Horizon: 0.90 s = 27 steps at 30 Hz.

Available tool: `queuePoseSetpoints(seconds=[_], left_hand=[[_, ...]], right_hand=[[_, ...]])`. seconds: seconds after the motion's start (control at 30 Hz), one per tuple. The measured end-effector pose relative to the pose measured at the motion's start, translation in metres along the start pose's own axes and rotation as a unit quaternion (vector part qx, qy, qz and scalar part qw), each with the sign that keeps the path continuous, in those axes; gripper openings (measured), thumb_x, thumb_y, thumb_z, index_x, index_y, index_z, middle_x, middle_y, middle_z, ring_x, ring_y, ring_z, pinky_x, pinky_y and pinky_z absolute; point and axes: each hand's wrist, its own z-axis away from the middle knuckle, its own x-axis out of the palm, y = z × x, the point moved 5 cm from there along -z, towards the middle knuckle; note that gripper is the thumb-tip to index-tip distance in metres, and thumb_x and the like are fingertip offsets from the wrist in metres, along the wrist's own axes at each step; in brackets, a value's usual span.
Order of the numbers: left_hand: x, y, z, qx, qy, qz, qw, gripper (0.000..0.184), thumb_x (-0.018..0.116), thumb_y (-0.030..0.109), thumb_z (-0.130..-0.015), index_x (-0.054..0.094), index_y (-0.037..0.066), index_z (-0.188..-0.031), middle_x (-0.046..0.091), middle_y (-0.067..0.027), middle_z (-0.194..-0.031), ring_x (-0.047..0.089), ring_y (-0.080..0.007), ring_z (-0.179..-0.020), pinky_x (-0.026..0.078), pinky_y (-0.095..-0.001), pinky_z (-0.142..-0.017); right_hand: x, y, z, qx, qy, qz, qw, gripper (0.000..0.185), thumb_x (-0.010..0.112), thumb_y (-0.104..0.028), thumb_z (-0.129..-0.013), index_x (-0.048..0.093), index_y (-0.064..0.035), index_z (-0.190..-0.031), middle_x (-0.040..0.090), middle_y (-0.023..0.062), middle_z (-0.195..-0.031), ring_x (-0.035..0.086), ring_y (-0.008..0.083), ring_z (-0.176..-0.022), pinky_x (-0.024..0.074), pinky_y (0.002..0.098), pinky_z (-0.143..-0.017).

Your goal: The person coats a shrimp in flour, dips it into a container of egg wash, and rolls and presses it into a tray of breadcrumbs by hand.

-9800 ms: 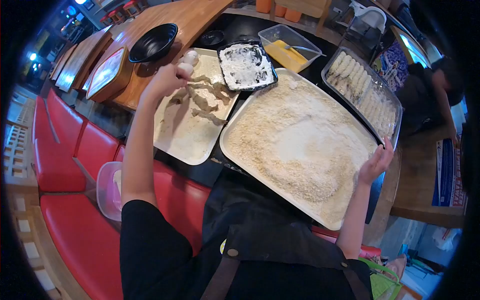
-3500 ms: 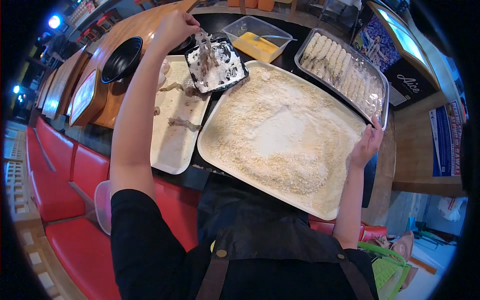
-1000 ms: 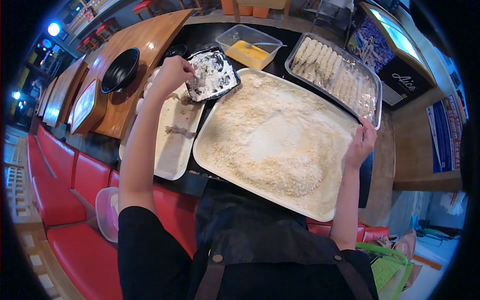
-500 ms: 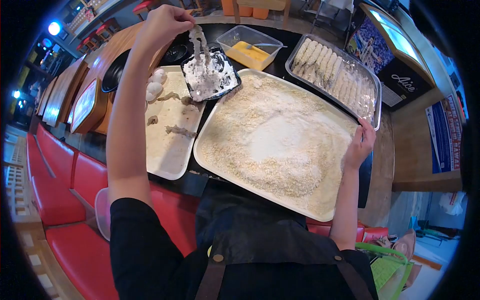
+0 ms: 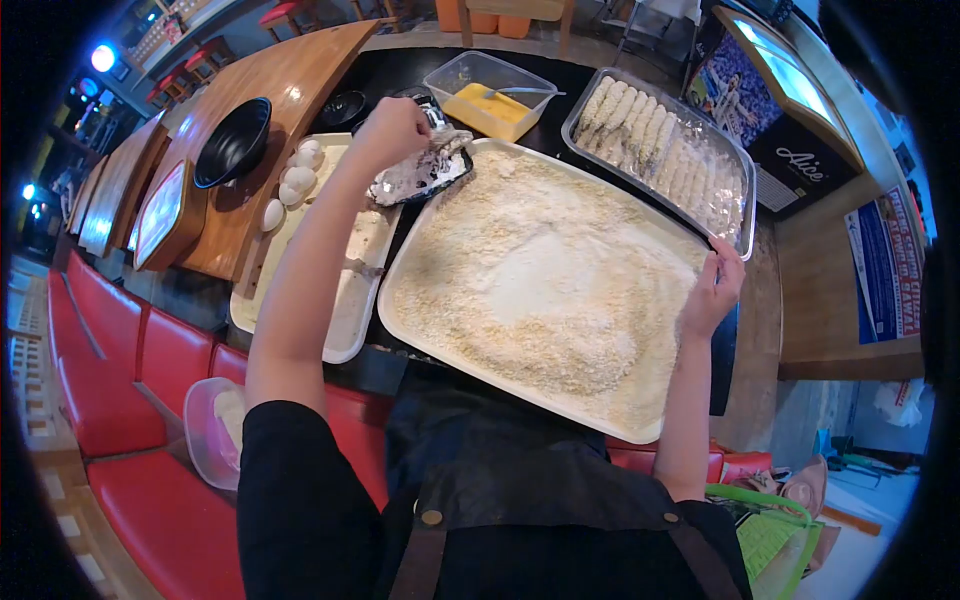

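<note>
My left hand (image 5: 397, 130) is closed in a pinch on a grey shrimp (image 5: 446, 141) over the black dish of white flour (image 5: 418, 177). Beneath my left forearm lies a cream tray (image 5: 345, 322) with a shrimp piece and several white eggs (image 5: 299, 178). The large cream tray of pale crumbs (image 5: 560, 290) fills the middle, with a whiter patch at its centre. At its right edge, my right hand (image 5: 714, 290) rests with the fingers bent around the rim. Beyond the crumbs stands a clear tub of yellow liquid (image 5: 492, 105) with a utensil in it.
A clear-covered tray of coated pieces (image 5: 665, 150) stands at the back right, beside a dark poster stand (image 5: 765, 120). On the wooden table at left is a black bowl (image 5: 234, 143). A small black dish (image 5: 345, 108) sits behind the flour. A pink tub (image 5: 213, 432) is on the red seat.
My left hand has come down from above the flour dish, and the shrimp in it is now lower, at the dish. More eggs show now. My right hand stays at the large tray's edge.
</note>
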Motion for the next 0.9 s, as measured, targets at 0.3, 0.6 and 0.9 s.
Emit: queuePoseSetpoints(seconds=[0.3, 0.6, 0.9], left_hand=[[-0.067, -0.034, 0.017, -0.074, 0.04, 0.015, 0.996, 0.018, 0.073, 0.014, -0.071, 0.076, 0.005, -0.086, 0.071, -0.0142, -0.075, 0.068, -0.0238, -0.068, 0.054, -0.0342, -0.068], [-0.106, -0.002, 0.01, -0.059, 0.124, -0.039, 0.99, 0.02, 0.072, 0.021, -0.073, 0.076, 0.01, -0.088, 0.071, -0.0114, -0.074, 0.068, -0.024, -0.069, 0.053, -0.0348, -0.067], [-0.053, -0.013, 0.011, -0.057, 0.006, 0.007, 0.998, 0.016, 0.075, 0.015, -0.069, 0.075, 0.004, -0.082, 0.071, -0.0128, -0.074, 0.069, -0.0217, -0.068, 0.054, -0.0334, -0.068]], right_hand=[[0.001, -0.003, -0.001, 0.0, -0.016, -0.002, 1.0, 0.021, 0.057, 0.0, -0.085, 0.068, -0.0022, -0.103, 0.065, 0.0123, -0.109, 0.057, 0.0272, -0.108, 0.041, 0.0364, -0.099], [-0.001, -0.004, -0.001, -0.003, -0.006, 0.004, 1.0, 0.021, 0.057, 0.0, -0.085, 0.068, -0.0027, -0.102, 0.065, 0.012, -0.108, 0.057, 0.027, -0.109, 0.0406, 0.0364, -0.1], [0.001, -0.005, 0.001, -0.003, -0.005, 0.001, 1.0, 0.02, 0.057, -0.001, -0.086, 0.069, -0.0033, -0.101, 0.066, 0.0118, -0.108, 0.056, 0.0271, -0.11, 0.0403, 0.0363, -0.1]])
